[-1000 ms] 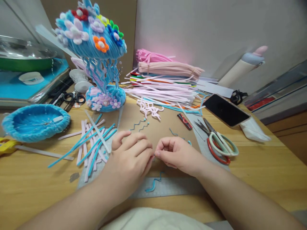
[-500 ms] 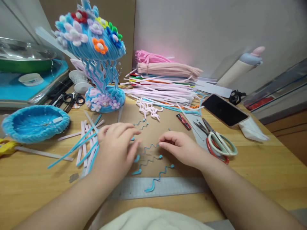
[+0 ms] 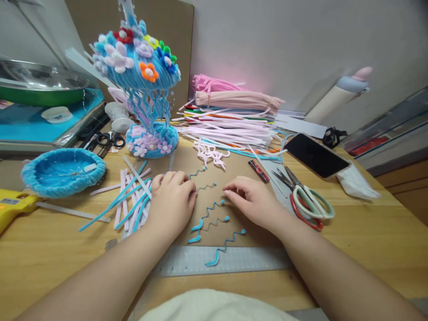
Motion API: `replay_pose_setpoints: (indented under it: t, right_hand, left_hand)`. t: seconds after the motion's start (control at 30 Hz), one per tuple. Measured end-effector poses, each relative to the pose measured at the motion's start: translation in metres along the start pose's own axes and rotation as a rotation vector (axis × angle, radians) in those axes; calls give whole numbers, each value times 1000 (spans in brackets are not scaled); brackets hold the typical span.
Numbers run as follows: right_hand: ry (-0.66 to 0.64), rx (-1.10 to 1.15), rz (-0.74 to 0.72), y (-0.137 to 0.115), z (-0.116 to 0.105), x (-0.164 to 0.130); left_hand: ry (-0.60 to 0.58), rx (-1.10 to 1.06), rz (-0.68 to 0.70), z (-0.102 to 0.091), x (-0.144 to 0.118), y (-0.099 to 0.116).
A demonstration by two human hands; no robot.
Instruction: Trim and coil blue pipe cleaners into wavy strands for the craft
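Observation:
My left hand (image 3: 175, 196) rests on the brown cardboard (image 3: 234, 223) with its fingers curled down. From under its fingertips sticks out a thin wavy pipe-cleaner piece (image 3: 206, 186) with a blue tip; its other end is hidden by the hand. To the right, my right hand (image 3: 252, 198) hovers with bent fingers, thumb and forefinger slightly apart and nothing visible between them. Nearest it is another wavy blue piece (image 3: 213, 208). Closer to me lie similar pieces with fuzzy blue ends, one (image 3: 225, 245) across the clear ruler (image 3: 264, 261).
A blue flower-covered pipe-cleaner jellyfish (image 3: 143, 67) stands back left, near a blue fuzzy bowl shape (image 3: 63, 171). Cut strips (image 3: 125, 200) lie left. Bundled pipe cleaners (image 3: 234, 100) are behind. Scissors (image 3: 306, 200), a red-black cutter (image 3: 258, 171) and a phone (image 3: 317, 154) lie right.
My left hand has lowered and its fingers have curled in. The right fingertips have come off a wavy blue piece. The camera view has swung slightly left.

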State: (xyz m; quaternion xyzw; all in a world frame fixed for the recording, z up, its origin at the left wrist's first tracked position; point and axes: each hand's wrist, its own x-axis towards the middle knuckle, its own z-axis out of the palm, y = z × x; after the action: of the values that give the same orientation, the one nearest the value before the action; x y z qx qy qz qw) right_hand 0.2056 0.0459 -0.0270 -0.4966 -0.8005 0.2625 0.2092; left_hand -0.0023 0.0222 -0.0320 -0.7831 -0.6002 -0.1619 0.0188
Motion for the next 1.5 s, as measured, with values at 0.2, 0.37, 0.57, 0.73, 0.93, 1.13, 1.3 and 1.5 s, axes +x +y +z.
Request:
replay_pose_setpoints:
  t: [0.2, 0.37, 0.57, 0.73, 0.93, 1.13, 1.3, 1.5]
  right_hand:
    - [55, 248, 149, 4, 4, 3]
    - [-156, 807, 405, -3, -2, 3]
    - [-283, 1027, 454, -8, -11, 0]
    - [-344, 1052, 393, -16, 0, -4]
    - [-420, 1080, 337, -22, 14, -9]
    - [-386, 1069, 354, -21, 13, -8]
    - [-436, 1117, 434, -23, 9, -9]
    - [-554, 1205, 507, -24, 6, -11]
  left_hand:
    - [80, -110, 63, -9, -4, 2]
    - [192, -241, 142, -18, -9, 5]
    - [162, -266, 167, -19, -11, 5]
    - [200, -308, 170, -22, -16, 11]
    - [115, -348, 233, -24, -20, 15]
    - [71, -351, 239, -23, -18, 13]
    - [108, -334, 289, -25, -18, 15]
    - [129, -308, 325, -25, -20, 15]
